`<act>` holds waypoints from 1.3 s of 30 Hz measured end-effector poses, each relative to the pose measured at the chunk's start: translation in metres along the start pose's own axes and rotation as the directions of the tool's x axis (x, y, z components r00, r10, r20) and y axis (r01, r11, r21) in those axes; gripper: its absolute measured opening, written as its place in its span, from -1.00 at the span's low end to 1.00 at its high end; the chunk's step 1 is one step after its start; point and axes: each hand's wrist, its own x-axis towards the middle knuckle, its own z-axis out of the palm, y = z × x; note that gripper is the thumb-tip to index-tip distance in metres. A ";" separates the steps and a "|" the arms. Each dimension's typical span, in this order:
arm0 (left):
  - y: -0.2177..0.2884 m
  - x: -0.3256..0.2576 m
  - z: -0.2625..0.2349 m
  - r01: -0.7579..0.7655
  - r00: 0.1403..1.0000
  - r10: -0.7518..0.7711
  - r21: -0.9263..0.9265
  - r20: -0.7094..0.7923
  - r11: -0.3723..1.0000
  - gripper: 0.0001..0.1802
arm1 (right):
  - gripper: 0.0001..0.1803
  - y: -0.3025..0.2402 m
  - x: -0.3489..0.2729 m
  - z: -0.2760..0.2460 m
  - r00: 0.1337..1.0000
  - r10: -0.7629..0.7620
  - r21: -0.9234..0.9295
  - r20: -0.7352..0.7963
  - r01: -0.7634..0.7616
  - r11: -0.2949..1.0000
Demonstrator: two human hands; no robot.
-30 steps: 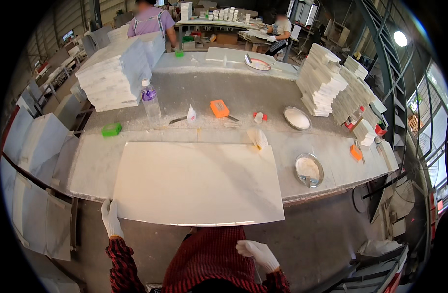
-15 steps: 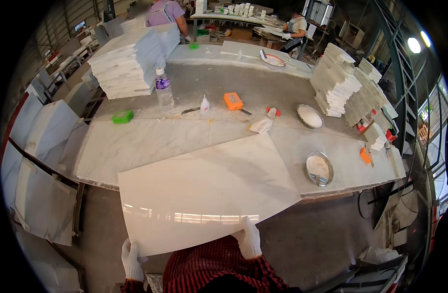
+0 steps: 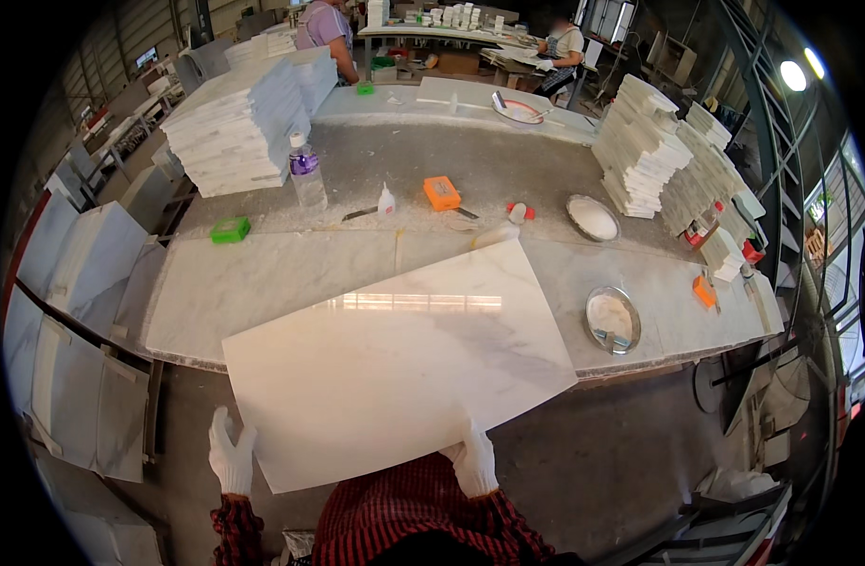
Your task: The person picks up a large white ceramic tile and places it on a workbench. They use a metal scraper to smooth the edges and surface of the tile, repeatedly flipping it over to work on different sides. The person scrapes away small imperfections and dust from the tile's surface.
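— Where is the slab (image 3: pixel 395 368)?
— Askew over the bench (image 3: pixel 187 292), its far part above the top, its near corner jutting out past the front edge.
— And the hands?
— The right hand (image 3: pixel 472 459) grips the near edge, though what its fingers do underneath is hidden. The left hand (image 3: pixel 231 455) is open, thumb and fingers spread, just beside the left edge; whether a fingertip touches, I can't tell.
— Which step would you call this?
— Handling the slab at the bench's edge, I'd say, with the two-handed hold only half made.
— So what does the next move call for?
— A firm left hold near that corner, I think, to share the overhang, and care about the dish (image 3: pixel 589 323) near the slab's right side.
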 end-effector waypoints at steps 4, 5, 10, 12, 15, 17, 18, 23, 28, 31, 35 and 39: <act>0.064 0.066 0.012 -0.343 0.937 0.349 0.139 -0.018 0.929 -0.29 | -0.34 0.001 0.002 -0.003 0.999 -0.001 -0.033 0.044 0.003 0.999; 0.091 0.079 0.019 -0.361 0.933 0.358 0.134 0.049 0.923 -0.32 | -0.33 0.000 0.004 -0.003 0.998 -0.006 -0.031 0.064 0.008 0.999; 0.172 0.128 0.066 -0.565 0.816 0.536 0.102 0.214 0.819 -0.38 | -0.31 -0.003 0.003 -0.004 0.994 -0.010 -0.096 0.112 0.021 0.995; 0.192 0.142 0.091 -0.636 0.734 0.613 -0.020 0.293 0.771 -0.38 | -0.29 0.001 0.006 -0.009 0.993 -0.011 -0.111 0.115 0.023 0.994; 0.214 0.155 0.117 -0.543 0.684 0.450 -0.012 0.574 0.840 -0.28 | -0.26 0.004 0.009 -0.009 0.995 0.014 -0.099 0.103 -0.003 0.995; 0.226 0.155 0.124 -0.510 0.705 0.375 0.062 0.602 0.858 -0.23 | -0.23 0.003 0.009 -0.006 0.995 0.046 -0.089 0.088 -0.038 0.995; 0.231 0.157 0.127 -0.494 0.714 0.338 0.100 0.613 0.864 -0.19 | -0.24 0.005 0.010 -0.008 0.995 0.056 -0.095 0.078 -0.048 0.994; 0.229 0.155 0.125 -0.464 0.761 0.329 0.115 0.560 0.878 -0.20 | -0.25 0.005 0.013 -0.005 0.992 0.096 -0.079 0.087 -0.089 0.993; 0.244 0.134 0.097 -0.374 0.775 0.314 -0.002 0.549 0.927 -0.25 | -0.24 0.010 0.020 -0.016 0.991 0.080 -0.067 0.103 -0.074 0.995; 0.233 0.128 0.086 -0.331 0.833 0.327 -0.072 0.445 0.941 -0.27 | -0.27 -0.008 0.011 -0.008 0.997 -0.006 -0.155 0.073 0.017 0.988; 0.228 0.116 0.057 -0.115 0.907 0.210 -0.264 0.364 0.958 -0.32 | -0.38 -0.064 0.004 0.016 0.989 -0.142 -0.361 0.031 0.144 0.922; 0.261 0.103 0.019 0.025 0.938 0.166 -0.537 0.305 0.843 -0.44 | -0.51 -0.126 0.012 0.040 0.897 -0.436 -0.476 0.073 0.415 0.775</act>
